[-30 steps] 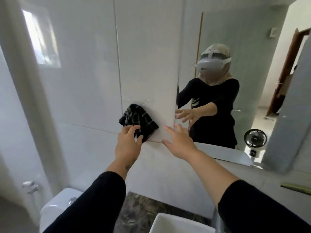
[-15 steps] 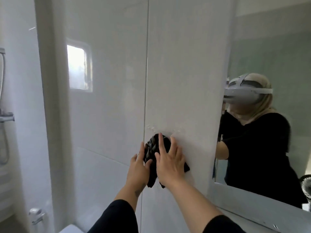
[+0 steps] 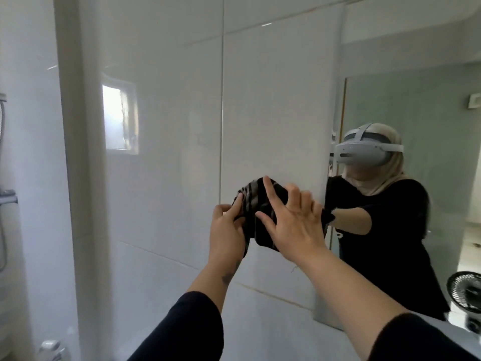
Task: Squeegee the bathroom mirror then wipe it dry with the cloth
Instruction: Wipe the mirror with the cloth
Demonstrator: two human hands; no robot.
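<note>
Both hands are now gathering the dark cloth (image 3: 256,204) against the wall beside the mirror (image 3: 416,152): the left hand (image 3: 227,225) is pinching its edge, the right hand (image 3: 294,225) pressing flat, fingers spread. Wiping is probably starting.

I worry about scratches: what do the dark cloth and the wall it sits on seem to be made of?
The cloth looks like soft woven fabric, dark with pale checked stripes; it bunches and folds under the left hand and right hand. The wall looks like glossy white glazed tile, judging by its joint lines and reflected window.
</note>
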